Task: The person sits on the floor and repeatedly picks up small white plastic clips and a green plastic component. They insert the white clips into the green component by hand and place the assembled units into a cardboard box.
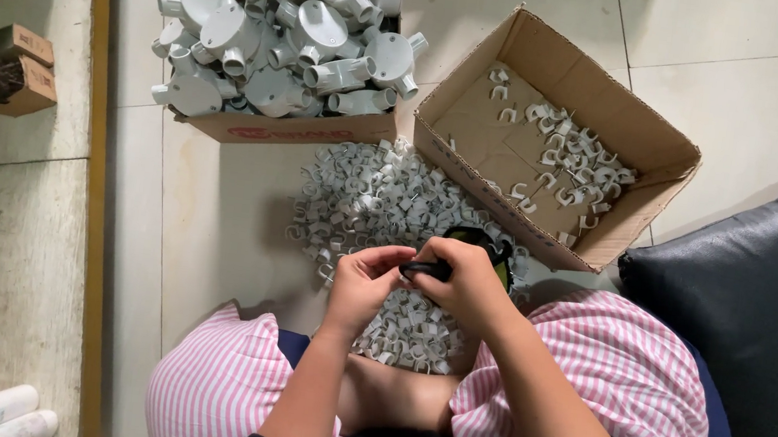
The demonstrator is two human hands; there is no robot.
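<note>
I sit on the tiled floor with pink striped trousers at the bottom of the view. My right hand [465,278] grips a black tool with yellow-green handles [488,247] over a heap of small white plastic clips [380,210]. My left hand [366,277] pinches something small at the tool's tip; it is too small to make out. The two hands touch above the near part of the heap.
An open cardboard box [646,194] at the right holds a scatter of clips. Another box [297,127] behind the heap is piled with white round conduit junction fittings. A black cushion [758,319] lies at the right. Small brown boxes [21,67] sit at the left.
</note>
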